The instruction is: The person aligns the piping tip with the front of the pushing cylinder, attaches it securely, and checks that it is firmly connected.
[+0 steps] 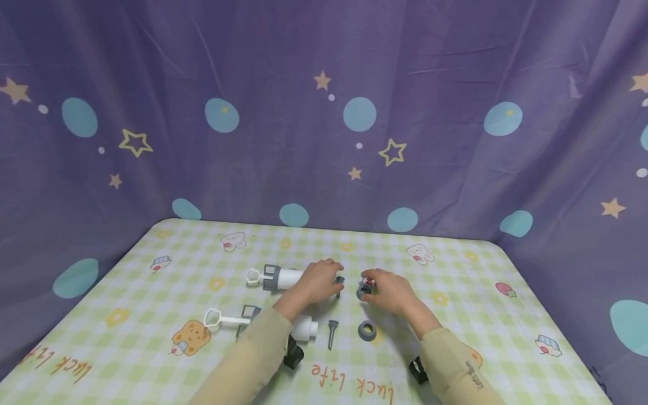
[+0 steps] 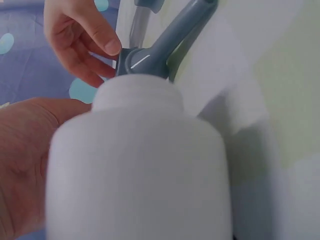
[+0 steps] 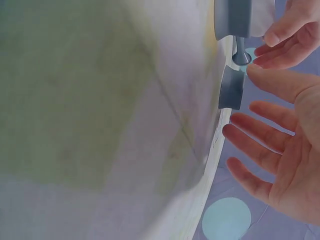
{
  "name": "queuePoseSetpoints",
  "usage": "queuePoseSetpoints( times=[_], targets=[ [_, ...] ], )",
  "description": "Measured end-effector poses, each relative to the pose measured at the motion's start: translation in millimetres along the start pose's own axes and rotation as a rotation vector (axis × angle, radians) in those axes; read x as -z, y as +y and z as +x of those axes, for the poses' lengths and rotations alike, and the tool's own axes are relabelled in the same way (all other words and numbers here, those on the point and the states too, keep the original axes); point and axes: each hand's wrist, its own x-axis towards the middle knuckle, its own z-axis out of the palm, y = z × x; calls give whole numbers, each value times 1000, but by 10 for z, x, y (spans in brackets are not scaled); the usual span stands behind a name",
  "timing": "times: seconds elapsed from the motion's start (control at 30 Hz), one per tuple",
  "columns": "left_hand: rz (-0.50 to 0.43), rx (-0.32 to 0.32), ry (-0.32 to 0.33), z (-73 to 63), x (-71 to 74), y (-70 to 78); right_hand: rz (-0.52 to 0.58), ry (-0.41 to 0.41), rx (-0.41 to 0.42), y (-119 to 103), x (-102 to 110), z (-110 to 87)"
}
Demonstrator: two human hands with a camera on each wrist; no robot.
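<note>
Over the checked cloth (image 1: 458, 318), the left hand (image 1: 319, 281) arches, thumb and fingers parted; a dark peg (image 1: 340, 279) sits just off its fingertips, long axis roughly toward the person. The right hand (image 1: 391, 290), fingers spread, is farther off, beside a grey ring (image 1: 360, 292).

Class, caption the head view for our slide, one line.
Sleeved arms reach over checked cloth, among white plunger tubes, slim grey pieces and grey rings.

Passage: gap between your left fingers (image 1: 330, 266) and right fingers (image 1: 376, 274), continuing toward you between nearer grey pin (image 1: 332, 334) and nearer grey ring (image 1: 373, 332). Side room: tabletop (image 1: 486, 304), to your right. Obstacles: farther white cylinder (image 1: 288, 279) and nearer white cylinder (image 1: 305, 328), left; second pin (image 1: 340, 279), beside your left fingers; second ring (image 1: 361, 292), by your right.
</note>
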Motion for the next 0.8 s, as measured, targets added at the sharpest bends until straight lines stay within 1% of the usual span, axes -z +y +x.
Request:
queuePoseSetpoints(
  times=[0.17,0.33,0.57,0.8],
  targets=[
    [9,0,-22,56,-73,1,-7,6,35,-8,-15,22],
    [14,16,-44,109,-123,13,-14,-5,31,-13,-9,38],
    [9,28,-56,150,-120,25,-39,-65,18,-6,-14,68],
    [-38,14,-48,168,-116,54,-56,-55,24,-17,-16,87]
  ],
)
